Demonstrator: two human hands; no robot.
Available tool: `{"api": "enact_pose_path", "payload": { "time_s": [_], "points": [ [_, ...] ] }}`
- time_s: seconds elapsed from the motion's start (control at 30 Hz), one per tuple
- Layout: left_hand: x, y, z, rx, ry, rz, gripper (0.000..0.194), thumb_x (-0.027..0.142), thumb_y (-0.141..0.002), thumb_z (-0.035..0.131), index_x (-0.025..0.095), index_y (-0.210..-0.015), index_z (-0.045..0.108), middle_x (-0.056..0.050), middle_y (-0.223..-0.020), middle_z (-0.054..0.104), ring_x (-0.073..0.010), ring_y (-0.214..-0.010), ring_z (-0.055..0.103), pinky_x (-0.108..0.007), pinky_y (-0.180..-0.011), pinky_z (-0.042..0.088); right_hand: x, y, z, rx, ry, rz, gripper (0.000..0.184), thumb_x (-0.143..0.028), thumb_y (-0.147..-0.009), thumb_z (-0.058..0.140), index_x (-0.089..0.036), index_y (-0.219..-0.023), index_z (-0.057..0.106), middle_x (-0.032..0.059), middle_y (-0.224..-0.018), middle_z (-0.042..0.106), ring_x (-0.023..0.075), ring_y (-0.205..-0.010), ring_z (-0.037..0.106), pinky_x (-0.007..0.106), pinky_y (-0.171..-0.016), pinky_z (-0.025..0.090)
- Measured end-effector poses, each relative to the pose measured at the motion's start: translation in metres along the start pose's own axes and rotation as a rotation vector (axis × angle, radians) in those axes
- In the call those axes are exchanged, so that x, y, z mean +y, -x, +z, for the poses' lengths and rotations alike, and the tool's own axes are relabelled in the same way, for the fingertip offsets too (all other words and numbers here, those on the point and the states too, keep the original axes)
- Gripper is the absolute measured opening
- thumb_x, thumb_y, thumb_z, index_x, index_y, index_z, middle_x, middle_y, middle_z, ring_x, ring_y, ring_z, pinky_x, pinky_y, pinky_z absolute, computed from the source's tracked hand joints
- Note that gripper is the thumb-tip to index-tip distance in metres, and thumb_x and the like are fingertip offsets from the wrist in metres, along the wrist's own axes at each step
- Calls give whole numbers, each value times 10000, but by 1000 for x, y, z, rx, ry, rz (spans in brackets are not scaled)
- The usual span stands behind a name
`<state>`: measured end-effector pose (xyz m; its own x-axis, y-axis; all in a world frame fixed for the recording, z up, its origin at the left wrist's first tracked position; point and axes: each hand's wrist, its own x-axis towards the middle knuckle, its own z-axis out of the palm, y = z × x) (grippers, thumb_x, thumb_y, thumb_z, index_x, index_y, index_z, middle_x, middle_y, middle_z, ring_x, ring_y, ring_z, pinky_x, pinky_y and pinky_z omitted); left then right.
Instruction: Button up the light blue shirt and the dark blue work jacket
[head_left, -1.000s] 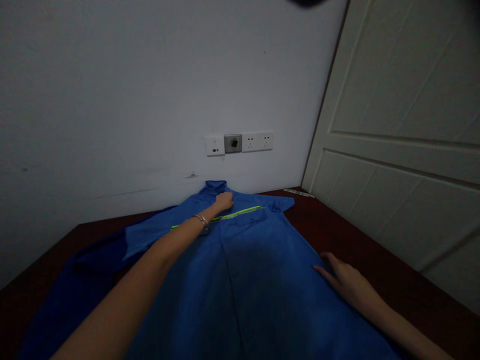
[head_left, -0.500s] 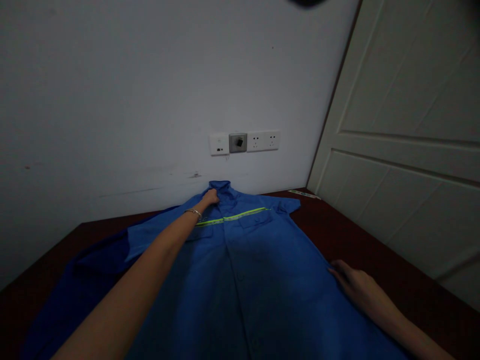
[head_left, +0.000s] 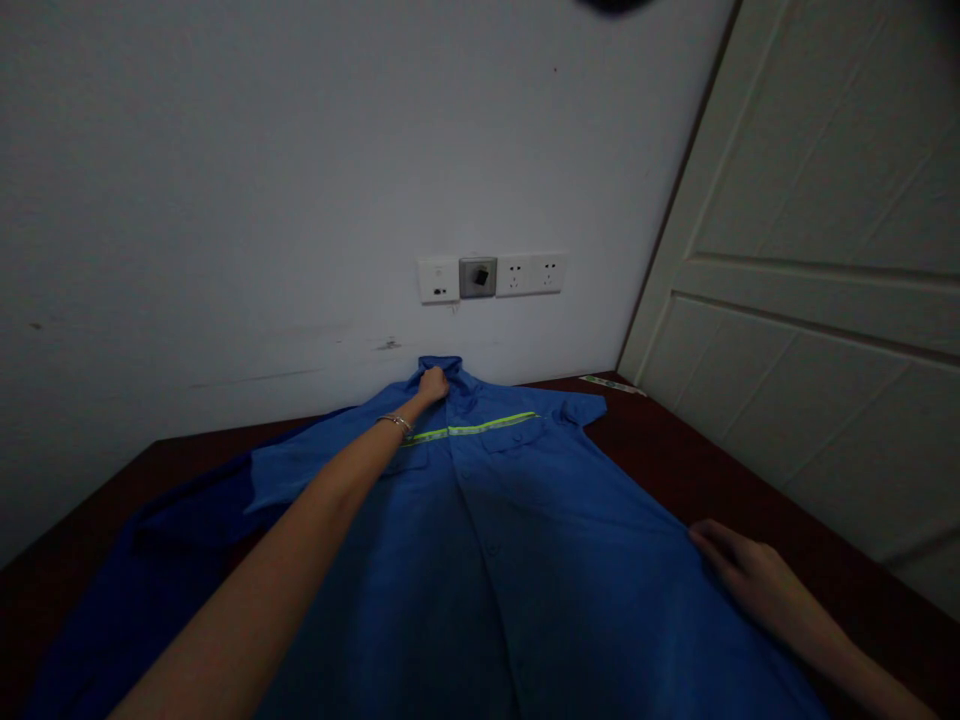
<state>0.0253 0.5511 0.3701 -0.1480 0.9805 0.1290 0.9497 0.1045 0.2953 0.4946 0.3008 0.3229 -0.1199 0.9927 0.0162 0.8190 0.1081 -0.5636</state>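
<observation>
A blue work shirt [head_left: 480, 500] lies spread front side up, its collar toward the wall. It has a yellow-green and silver strip across the chest, two flap pockets and a button front. My left hand [head_left: 434, 384], with a bracelet at the wrist, is closed on the cloth just below the collar. Farther down, my right hand [head_left: 724, 550] pinches the shirt's right side edge, drawing a crease in the fabric. One sleeve with a darker blue lower part [head_left: 180, 510] stretches out to the left; the short-looking right sleeve [head_left: 585, 408] is bunched near the armhole.
The dark red-brown tabletop [head_left: 645, 450] meets a white wall with a row of sockets [head_left: 514, 276] above the collar. A pale panelled door [head_left: 810, 340] stands along the right side. A thin printed strip [head_left: 611, 384] lies in the far right corner.
My right hand has moved to the right, pulling the shirt's side edge outward. My left hand has shifted slightly right at the collar. The view has moved a little.
</observation>
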Motion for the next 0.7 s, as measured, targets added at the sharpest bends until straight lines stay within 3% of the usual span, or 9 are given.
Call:
{"api": "enact_pose_path", "payload": {
  "time_s": [0.13,0.27,0.33,0.4,0.5,0.57,0.63,0.7],
  "points": [
    [-10,10,-1,-61,73,11,155,97,-700,524,69,-775,657,-114,-802,670,-182,-753,631,-219,-690,478,5,0,1,-61,154,20,411,-462,-854,300,-202,-938,607,81,-823,685,241,-737,654,362,-695,510],
    [-22,15,-15,-118,157,-4,135,195,-727,565,93,-742,651,-54,-661,649,-135,-556,601,-202,-558,479,-16,9,-1,109,476,-57,425,-464,-836,333,-192,-1022,601,125,-950,653,294,-786,640,435,-626,523],
    [-28,17,-21,-133,186,-23,188,255,-752,562,90,-704,639,-49,-598,629,-124,-489,575,-207,-514,475,-41,21,2,179,533,-233,405,-434,-839,347,-192,-1030,611,137,-1028,626,293,-866,625,431,-661,535],
    [-31,22,-26,-185,249,-79,287,335,-773,553,81,-655,616,-51,-526,598,-120,-454,559,-214,-492,475,-73,36,12,164,508,-466,363,-400,-853,371,-222,-1067,604,110,-1061,625,240,-881,632,378,-735,542],
    [-32,35,-28,-381,418,-184,371,420,-768,564,80,-620,588,-51,-474,572,-120,-461,560,-220,-490,480,-117,59,39,61,484,-924,395,-415,-844,456,-263,-1204,514,69,-1193,575,213,-1028,583,304,-807,524],
    [-29,46,-27,-503,507,-200,342,388,-755,597,81,-604,582,-52,-486,583,-113,-479,564,-212,-496,477,-134,67,63,42,420,-1215,388,-353,-864,463,-289,-1247,460,33,-1224,556,175,-1091,544,275,-868,486],
    [-25,55,-24,-558,563,-183,292,315,-754,611,78,-587,579,-49,-514,599,-97,-482,558,-201,-504,469,-141,71,87,19,373,-1269,425,-317,-876,455,-317,-1295,385,10,-1282,504,155,-1146,496,272,-922,442],
    [-21,62,-17,-541,608,-182,255,251,-762,601,80,-575,568,-42,-533,607,-84,-473,549,-199,-516,468,-138,71,104,21,361,-1257,457,-317,-878,452,-308,-1321,342,24,-1322,457,164,-1164,478,292,-942,420]
  ]
}}
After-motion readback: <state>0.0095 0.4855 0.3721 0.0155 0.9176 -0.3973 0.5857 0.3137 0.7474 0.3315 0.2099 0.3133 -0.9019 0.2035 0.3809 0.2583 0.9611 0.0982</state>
